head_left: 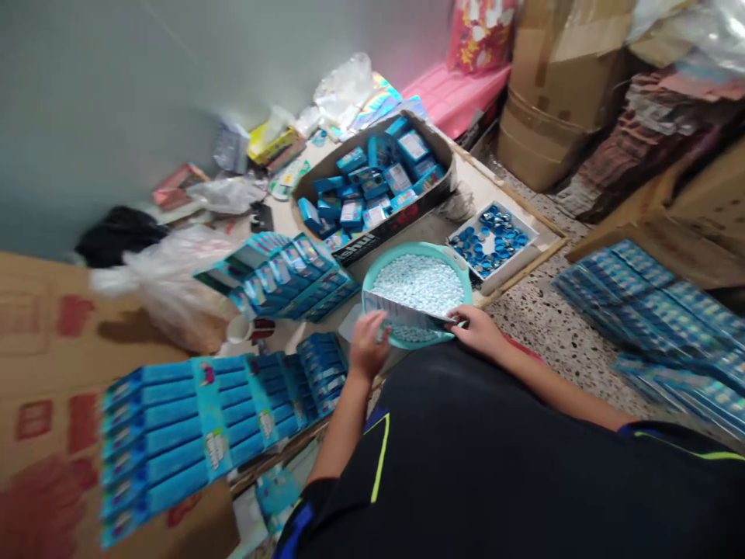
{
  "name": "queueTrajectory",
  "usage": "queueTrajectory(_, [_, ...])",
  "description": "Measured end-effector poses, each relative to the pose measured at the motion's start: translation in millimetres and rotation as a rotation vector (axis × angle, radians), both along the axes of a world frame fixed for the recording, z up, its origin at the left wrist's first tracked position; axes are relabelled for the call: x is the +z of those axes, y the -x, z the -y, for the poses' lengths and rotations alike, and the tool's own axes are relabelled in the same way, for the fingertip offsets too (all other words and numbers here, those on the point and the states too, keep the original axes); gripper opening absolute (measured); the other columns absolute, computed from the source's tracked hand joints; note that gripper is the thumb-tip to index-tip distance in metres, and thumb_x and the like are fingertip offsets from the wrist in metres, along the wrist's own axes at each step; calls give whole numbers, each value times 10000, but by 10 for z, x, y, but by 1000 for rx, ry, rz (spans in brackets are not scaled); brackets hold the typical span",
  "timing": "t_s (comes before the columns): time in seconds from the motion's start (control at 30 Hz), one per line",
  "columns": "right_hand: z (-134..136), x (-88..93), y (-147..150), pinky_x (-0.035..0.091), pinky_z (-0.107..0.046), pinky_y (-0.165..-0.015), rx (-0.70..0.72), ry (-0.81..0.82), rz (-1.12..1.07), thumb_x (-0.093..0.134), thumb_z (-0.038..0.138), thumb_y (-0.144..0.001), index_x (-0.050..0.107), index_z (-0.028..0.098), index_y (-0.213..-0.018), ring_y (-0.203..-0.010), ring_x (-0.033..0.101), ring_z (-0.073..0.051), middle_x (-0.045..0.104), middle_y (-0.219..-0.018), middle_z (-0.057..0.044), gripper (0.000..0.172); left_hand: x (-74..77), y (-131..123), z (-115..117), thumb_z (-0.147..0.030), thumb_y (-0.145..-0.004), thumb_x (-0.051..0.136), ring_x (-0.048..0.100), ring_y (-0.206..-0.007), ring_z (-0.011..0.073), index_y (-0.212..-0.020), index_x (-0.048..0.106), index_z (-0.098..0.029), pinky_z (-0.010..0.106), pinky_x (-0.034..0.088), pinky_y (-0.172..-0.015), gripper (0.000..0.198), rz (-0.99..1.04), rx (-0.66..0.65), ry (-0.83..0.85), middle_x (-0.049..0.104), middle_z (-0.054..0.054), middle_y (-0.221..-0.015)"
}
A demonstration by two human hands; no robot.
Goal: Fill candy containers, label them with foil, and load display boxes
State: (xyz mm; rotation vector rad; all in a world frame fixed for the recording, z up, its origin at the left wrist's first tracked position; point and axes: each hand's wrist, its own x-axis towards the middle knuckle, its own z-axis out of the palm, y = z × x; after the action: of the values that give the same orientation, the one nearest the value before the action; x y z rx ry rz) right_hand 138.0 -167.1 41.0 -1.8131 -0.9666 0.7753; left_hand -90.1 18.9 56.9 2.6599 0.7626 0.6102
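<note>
Over a turquoise basin (468, 278) of small white pellets (416, 278) is a thin, flat printed card (407, 313), seen nearly edge-on. My right hand (478, 332) pinches its right end between thumb and fingers. Near the card's left end is my left hand (370, 343), its fingers bent and thumb apart; I cannot tell whether the fingertips touch the card. Just right of the basin, a white tray (494, 273) holds loose blue and silver ring-like pieces (492, 237). The lower side of the card is hidden.
Behind the basin, a cut-down carton (401, 221) holds small blue boxes (372, 182). Blue box stacks (279, 276) and a longer row (192, 419) stand at left. Wrapped blue packs (657, 310) lie at right on the speckled floor (541, 310). A large carton (559, 85) stands behind.
</note>
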Motion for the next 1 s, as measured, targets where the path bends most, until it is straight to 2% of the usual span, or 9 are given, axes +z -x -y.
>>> queueTrajectory(0.1, [-42, 94, 43, 461, -311, -677, 41, -19, -13, 580, 357, -844, 665, 200, -876, -735, 620, -201, 678, -844, -47, 181, -57, -468, 101, -404, -953, 600, 609, -1240, 227, -1262, 652, -282, 430, 464, -1119, 336, -39, -227, -31, 704, 60, -1225])
queueTrajectory(0.2, [-74, 152, 59, 432, -302, -630, 94, -5, -36, 571, 379, -854, 630, 209, -833, -672, 599, -197, 665, -762, -28, 181, -91, -653, 120, -300, -995, 531, 663, -1139, 227, -1253, 666, -246, 496, 439, -1125, 296, -57, -351, -14, 735, 77, -1138])
queueTrajectory(0.3, [-72, 159, 71, 397, -300, -596, 84, 19, -55, 571, 408, -857, 591, 217, -805, -607, 560, -190, 628, -678, -6, 198, -113, -635, 104, -298, -1007, 523, 692, -1077, 195, -1215, 688, -239, 469, 457, -1120, 272, -25, -368, 17, 750, 73, -1092])
queueTrajectory(0.5, [-33, 63, 91, 394, -299, -572, 12, 44, -118, 575, 455, -858, 588, 220, -819, -610, 561, -199, 614, -670, -1, 238, -231, -535, 69, -287, -1019, 510, 623, -1266, 207, -1218, 688, -231, 479, 431, -1161, 272, 48, -373, -34, 726, 88, -1234])
queueTrajectory(0.7, [-97, -30, 88, 391, -301, -572, 4, 54, -121, 595, 492, -839, 585, 214, -786, -602, 561, -200, 615, -649, -3, 283, -306, -417, 98, -397, -982, 574, 558, -1350, 274, -1270, 658, -216, 528, 447, -1145, 350, -35, -412, -77, 667, 117, -1342])
queueTrajectory(0.8, [-147, -54, 69, 386, -303, -570, -34, 61, -117, 588, 526, -834, 579, 210, -776, -589, 553, -196, 600, -644, -3, 321, -197, -274, 47, -419, -977, 582, 602, -1299, 229, -1082, 725, -286, 487, 414, -1181, 222, 12, -301, -121, 707, 53, -1276])
queueTrajectory(0.87, [-167, -59, 48, 383, -306, -570, -70, 61, -94, 585, 544, -820, 580, 211, -770, -593, 550, -199, 589, -640, -4, 338, -41, -93, -114, -411, -994, 552, 609, -1283, 218, -1038, 722, -280, 487, 367, -1210, 218, 72, -128, -146, 717, 62, -1232])
queueTrajectory(0.93, [-174, -62, 26, 388, -310, -579, -100, 61, -65, 585, 555, -803, 586, 211, -769, -611, 555, -206, 595, -654, -11, 345, 164, 155, -400, -386, -1024, 477, 545, -1350, 263, -1172, 668, -200, 556, 313, -1222, 304, 162, 139, -178, 666, 155, -1288])
queueTrajectory(1.0, [-174, -70, 9, 396, -315, -586, -117, 69, -52, 583, 560, -793, 591, 212, -769, -620, 559, -210, 603, -667, -17, 349, 380, 429, -773, -342, -1052, 361, 398, -1462, 320, -1355, 524, -70, 625, 258, -1219, 439, 252, 413, -207, 521, 279, -1427])
